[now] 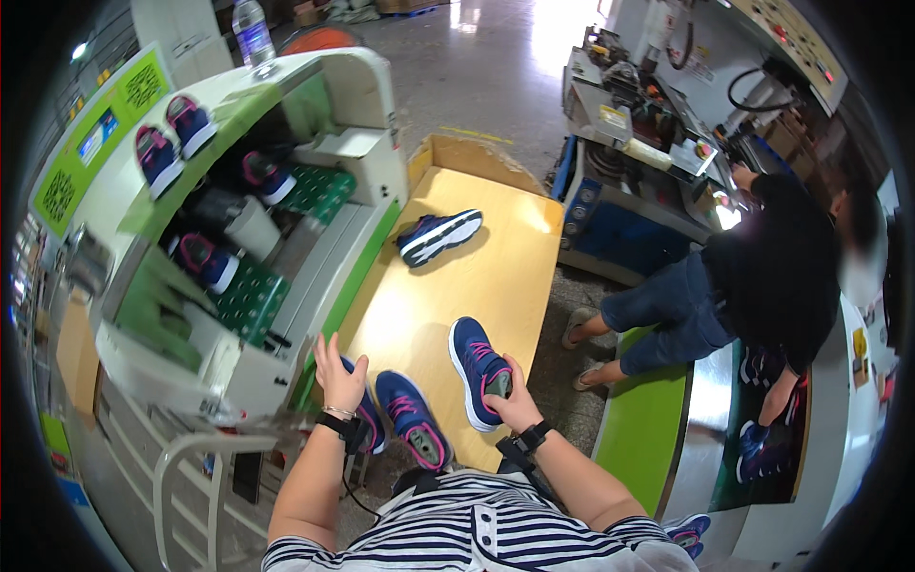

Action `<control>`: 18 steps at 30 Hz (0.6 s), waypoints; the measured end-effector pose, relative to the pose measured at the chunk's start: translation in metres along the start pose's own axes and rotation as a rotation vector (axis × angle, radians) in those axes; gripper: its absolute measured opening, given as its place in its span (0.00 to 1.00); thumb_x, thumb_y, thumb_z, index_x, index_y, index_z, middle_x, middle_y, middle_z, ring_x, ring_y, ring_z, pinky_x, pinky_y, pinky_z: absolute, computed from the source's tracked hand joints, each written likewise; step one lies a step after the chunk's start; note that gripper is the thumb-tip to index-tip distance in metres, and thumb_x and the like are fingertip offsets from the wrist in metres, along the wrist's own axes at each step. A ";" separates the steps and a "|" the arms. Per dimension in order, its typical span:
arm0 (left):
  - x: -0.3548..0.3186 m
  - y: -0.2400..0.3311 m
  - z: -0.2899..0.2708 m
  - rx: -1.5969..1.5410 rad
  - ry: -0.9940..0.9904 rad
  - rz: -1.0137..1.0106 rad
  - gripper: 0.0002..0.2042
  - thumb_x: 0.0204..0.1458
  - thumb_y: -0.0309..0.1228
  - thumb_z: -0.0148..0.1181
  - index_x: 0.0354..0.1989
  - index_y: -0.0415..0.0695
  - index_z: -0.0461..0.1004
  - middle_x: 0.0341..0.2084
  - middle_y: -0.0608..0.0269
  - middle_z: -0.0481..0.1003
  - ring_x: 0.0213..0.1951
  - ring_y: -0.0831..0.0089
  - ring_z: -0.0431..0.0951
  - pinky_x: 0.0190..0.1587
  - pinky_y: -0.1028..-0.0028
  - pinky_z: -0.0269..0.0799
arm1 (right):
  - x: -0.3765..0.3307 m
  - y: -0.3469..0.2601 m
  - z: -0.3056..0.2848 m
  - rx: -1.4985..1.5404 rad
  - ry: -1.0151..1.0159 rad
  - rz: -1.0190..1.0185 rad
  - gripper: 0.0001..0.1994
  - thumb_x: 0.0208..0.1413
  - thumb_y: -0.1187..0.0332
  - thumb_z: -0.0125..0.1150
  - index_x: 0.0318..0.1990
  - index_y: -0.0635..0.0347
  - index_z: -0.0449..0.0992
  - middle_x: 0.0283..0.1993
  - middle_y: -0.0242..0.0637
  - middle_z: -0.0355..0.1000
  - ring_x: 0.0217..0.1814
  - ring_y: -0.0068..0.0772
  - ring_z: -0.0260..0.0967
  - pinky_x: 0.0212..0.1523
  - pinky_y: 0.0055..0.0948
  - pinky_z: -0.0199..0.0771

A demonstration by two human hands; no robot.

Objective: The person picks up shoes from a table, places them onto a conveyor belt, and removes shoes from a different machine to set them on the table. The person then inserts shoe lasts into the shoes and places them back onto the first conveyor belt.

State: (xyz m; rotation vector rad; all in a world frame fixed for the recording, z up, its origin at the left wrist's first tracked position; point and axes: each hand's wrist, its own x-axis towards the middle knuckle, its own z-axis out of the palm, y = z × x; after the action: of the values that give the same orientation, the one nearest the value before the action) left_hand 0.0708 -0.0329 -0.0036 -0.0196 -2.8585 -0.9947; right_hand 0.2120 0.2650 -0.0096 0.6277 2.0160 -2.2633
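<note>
My right hand (516, 401) grips a navy sneaker (474, 362) with pink laces and a white sole by its heel opening, thumb and fingers closed on the collar. The sneaker tilts over the pale wooden table (381, 324), toe pointing away from me. On the left, my left hand (340, 379) is open with fingers spread upward. It is by the near left edge of the table, in front of a sneaker (372, 419) that my hand and wrist partly hide. Between my hands another matching sneaker (413, 419) stands upright. Farther up the table, one sneaker (440, 236) lies on its side, sole showing.
Left of the table stands a white and green machine (367, 81) with sneakers on its green perforated plates (250, 307). Two sneakers (158, 160) and a water bottle (253, 36) rest on top. At right, a co-worker (772, 257) stands between machinery and a green-edged bench (648, 419).
</note>
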 end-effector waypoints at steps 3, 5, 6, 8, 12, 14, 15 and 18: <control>0.051 0.060 0.024 0.065 -0.163 0.169 0.38 0.50 0.39 0.64 0.69 0.44 0.54 0.72 0.49 0.46 0.72 0.48 0.42 0.69 0.47 0.42 | 0.003 0.005 -0.021 -0.402 0.269 -0.202 0.41 0.46 0.77 0.60 0.70 0.63 0.49 0.67 0.56 0.56 0.71 0.53 0.53 0.70 0.39 0.52; 0.101 0.068 0.062 0.086 -0.236 0.270 0.38 0.51 0.38 0.63 0.70 0.46 0.54 0.72 0.51 0.46 0.73 0.49 0.41 0.70 0.49 0.39 | 0.016 0.029 -0.024 -0.560 0.341 -0.279 0.35 0.51 0.70 0.62 0.67 0.64 0.56 0.68 0.58 0.56 0.71 0.57 0.53 0.70 0.43 0.53; 0.123 0.077 0.076 0.144 -0.260 0.364 0.37 0.52 0.38 0.62 0.70 0.45 0.54 0.72 0.50 0.47 0.73 0.50 0.42 0.71 0.51 0.37 | 0.013 0.031 -0.022 -0.704 0.327 -0.260 0.31 0.55 0.68 0.61 0.66 0.62 0.58 0.67 0.57 0.58 0.70 0.58 0.54 0.69 0.45 0.54; 0.171 0.090 0.101 0.125 -0.295 0.335 0.37 0.54 0.40 0.60 0.71 0.43 0.52 0.71 0.49 0.50 0.72 0.51 0.44 0.71 0.53 0.37 | 0.024 0.060 -0.017 -0.665 0.258 -0.444 0.36 0.51 0.69 0.62 0.68 0.58 0.55 0.66 0.54 0.57 0.68 0.57 0.54 0.68 0.49 0.54; 0.226 0.110 0.162 0.466 -0.203 0.121 0.37 0.61 0.49 0.51 0.72 0.44 0.47 0.71 0.50 0.49 0.70 0.50 0.49 0.68 0.51 0.47 | 0.021 0.056 -0.013 -0.560 0.202 -0.277 0.39 0.54 0.71 0.58 0.72 0.49 0.46 0.70 0.58 0.48 0.70 0.61 0.50 0.70 0.49 0.51; 0.281 0.008 0.200 0.584 -0.231 0.220 0.36 0.61 0.51 0.49 0.72 0.46 0.48 0.70 0.48 0.51 0.69 0.49 0.52 0.69 0.54 0.47 | 0.022 0.041 -0.005 -0.570 0.128 -0.288 0.40 0.54 0.74 0.57 0.73 0.49 0.44 0.71 0.56 0.45 0.71 0.60 0.48 0.70 0.49 0.50; 0.247 0.023 0.233 0.294 0.107 0.468 0.39 0.56 0.46 0.60 0.72 0.46 0.48 0.68 0.46 0.55 0.67 0.47 0.56 0.69 0.55 0.48 | 0.020 0.046 -0.013 -0.568 0.174 -0.258 0.40 0.54 0.74 0.57 0.73 0.49 0.44 0.71 0.56 0.45 0.71 0.60 0.48 0.70 0.49 0.50; 0.163 0.079 0.230 0.644 -0.093 0.342 0.42 0.55 0.54 0.56 0.73 0.50 0.46 0.70 0.49 0.50 0.67 0.49 0.56 0.68 0.50 0.48 | 0.019 0.058 -0.022 -0.508 0.201 -0.229 0.45 0.48 0.78 0.57 0.73 0.46 0.42 0.72 0.57 0.44 0.70 0.63 0.49 0.69 0.51 0.53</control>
State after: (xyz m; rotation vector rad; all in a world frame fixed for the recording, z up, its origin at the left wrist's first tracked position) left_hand -0.1109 0.1671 -0.1154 -0.4840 -2.9670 0.0018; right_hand 0.2179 0.2817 -0.0721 0.6176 2.7411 -1.7119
